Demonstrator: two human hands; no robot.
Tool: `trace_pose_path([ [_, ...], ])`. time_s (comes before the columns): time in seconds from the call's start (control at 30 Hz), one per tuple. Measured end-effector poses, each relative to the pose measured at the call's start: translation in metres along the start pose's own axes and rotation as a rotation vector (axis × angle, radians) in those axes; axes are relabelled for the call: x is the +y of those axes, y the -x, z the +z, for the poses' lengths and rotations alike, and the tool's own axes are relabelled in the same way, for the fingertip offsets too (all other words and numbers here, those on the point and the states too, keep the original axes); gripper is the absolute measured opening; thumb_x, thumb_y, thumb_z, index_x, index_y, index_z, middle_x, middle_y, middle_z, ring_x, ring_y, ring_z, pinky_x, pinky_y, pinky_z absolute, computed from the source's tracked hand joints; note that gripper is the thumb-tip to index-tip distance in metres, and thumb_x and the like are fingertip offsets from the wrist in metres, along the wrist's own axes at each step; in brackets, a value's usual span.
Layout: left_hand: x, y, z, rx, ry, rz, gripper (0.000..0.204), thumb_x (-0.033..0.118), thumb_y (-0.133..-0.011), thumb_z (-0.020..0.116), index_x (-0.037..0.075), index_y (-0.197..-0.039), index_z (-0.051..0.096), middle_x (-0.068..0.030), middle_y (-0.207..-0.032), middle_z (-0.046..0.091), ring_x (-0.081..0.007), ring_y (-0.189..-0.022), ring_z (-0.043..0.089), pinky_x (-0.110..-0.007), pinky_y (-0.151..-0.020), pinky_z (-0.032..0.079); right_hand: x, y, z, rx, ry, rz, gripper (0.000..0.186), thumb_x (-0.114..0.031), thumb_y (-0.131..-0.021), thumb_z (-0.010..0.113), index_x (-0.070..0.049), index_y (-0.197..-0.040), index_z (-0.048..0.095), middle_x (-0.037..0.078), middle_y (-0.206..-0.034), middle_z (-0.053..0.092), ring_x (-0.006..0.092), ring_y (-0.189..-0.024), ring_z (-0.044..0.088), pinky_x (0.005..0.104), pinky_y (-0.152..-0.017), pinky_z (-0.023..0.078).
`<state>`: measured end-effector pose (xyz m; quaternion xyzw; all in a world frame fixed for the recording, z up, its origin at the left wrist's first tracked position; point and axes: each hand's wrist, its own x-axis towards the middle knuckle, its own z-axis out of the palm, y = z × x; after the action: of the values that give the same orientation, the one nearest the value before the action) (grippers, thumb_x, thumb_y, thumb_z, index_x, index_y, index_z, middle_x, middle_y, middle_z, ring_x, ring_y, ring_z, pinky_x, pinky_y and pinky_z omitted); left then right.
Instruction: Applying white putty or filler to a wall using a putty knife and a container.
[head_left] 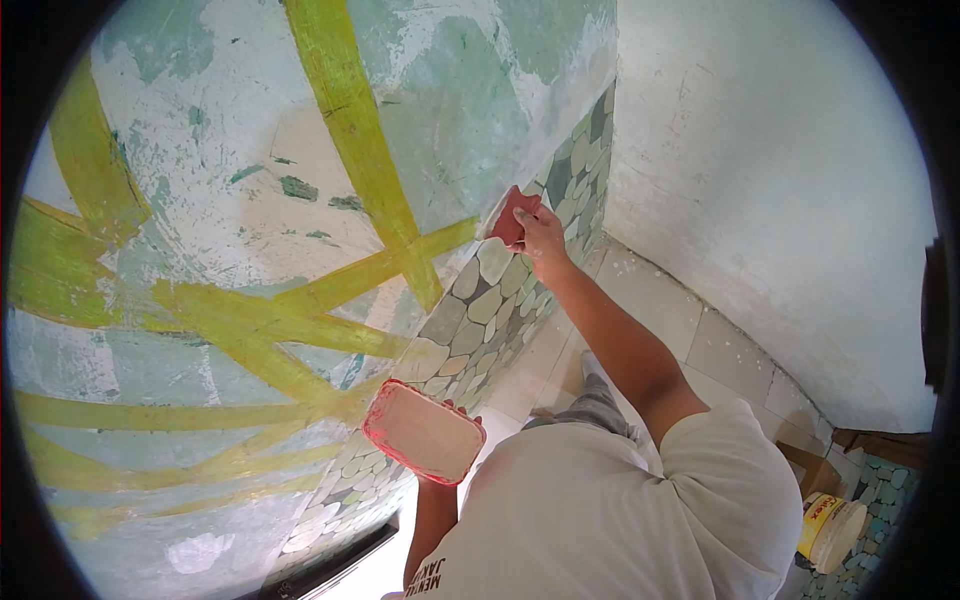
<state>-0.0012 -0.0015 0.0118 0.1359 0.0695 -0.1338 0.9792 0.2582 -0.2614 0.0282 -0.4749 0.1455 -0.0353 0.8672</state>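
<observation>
My right hand [545, 240] is stretched out to the wall and shut on a small red rubber pad [512, 213], which presses against the top edge of a band of grey and green pebble tiles [480, 310]. My left hand [458, 409] is lower and closer to me. It grips a red-rimmed flat board [423, 431] coated with white paste, held near the lower part of the pebble band; only the fingertips show behind the board.
Above the pebbles the wall [250, 180] is patchy green and white and crossed by yellow tape strips [355, 130]. A plain white wall [780, 200] meets it at a corner on the right. Beige floor tiles [730, 350], a yellow and white tub [830, 530] and a cardboard piece [808, 465] lie below.
</observation>
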Motion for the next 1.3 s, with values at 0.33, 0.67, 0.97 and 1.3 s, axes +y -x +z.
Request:
trace_pose_path([
  [0.33,0.005,-0.002,-0.006,-0.020,0.008,-0.007,0.058,0.054,-0.086,0.047,0.016,-0.129,0.044,-0.0105,-0.125,0.053,-0.0329,-0.117,0.049,-0.058,-0.102,0.030,0.018,-0.024,-0.034,0.155,-0.036,-0.125,0.014,-0.012,-0.088,0.054,-0.007,-0.101,0.058,0.003,-0.085,0.062,0.0107,-0.063,0.059,0.0277,-0.046,0.048],
  [0.67,0.003,-0.004,0.000,0.046,0.043,-0.033,0.057,0.055,-0.085,0.046,0.017,-0.128,0.046,-0.0115,-0.123,0.054,-0.0330,-0.115,0.050,-0.060,-0.102,0.029,0.024,-0.010,0.002,-0.021,0.129,-0.302,0.016,-0.010,-0.088,0.056,-0.005,-0.104,0.056,0.001,-0.081,0.060,0.0088,-0.065,0.057,0.0264,-0.051,0.049],
  [0.97,0.004,-0.007,-0.007,0.024,0.040,-0.026,0.059,0.057,-0.085,0.045,0.017,-0.128,0.045,-0.0120,-0.124,0.054,-0.0355,-0.115,0.050,-0.061,-0.101,0.030,0.046,0.043,0.013,-0.118,0.053,-0.502,0.019,-0.005,-0.091,0.050,-0.004,-0.110,0.053,0.002,-0.094,0.062,0.0070,-0.074,0.059,0.0226,-0.055,0.049],
  [1.3,0.001,0.002,0.001,0.038,0.059,-0.006,0.057,0.055,-0.086,0.045,0.017,-0.128,0.045,-0.0127,-0.123,0.054,-0.0349,-0.114,0.049,-0.061,-0.100,0.030,0.031,-0.024,-0.012,0.180,0.157,-0.460,0.018,-0.002,-0.087,0.051,-0.003,-0.104,0.057,0.004,-0.078,0.061,0.0114,-0.064,0.059,0.0257,-0.055,0.048],
])
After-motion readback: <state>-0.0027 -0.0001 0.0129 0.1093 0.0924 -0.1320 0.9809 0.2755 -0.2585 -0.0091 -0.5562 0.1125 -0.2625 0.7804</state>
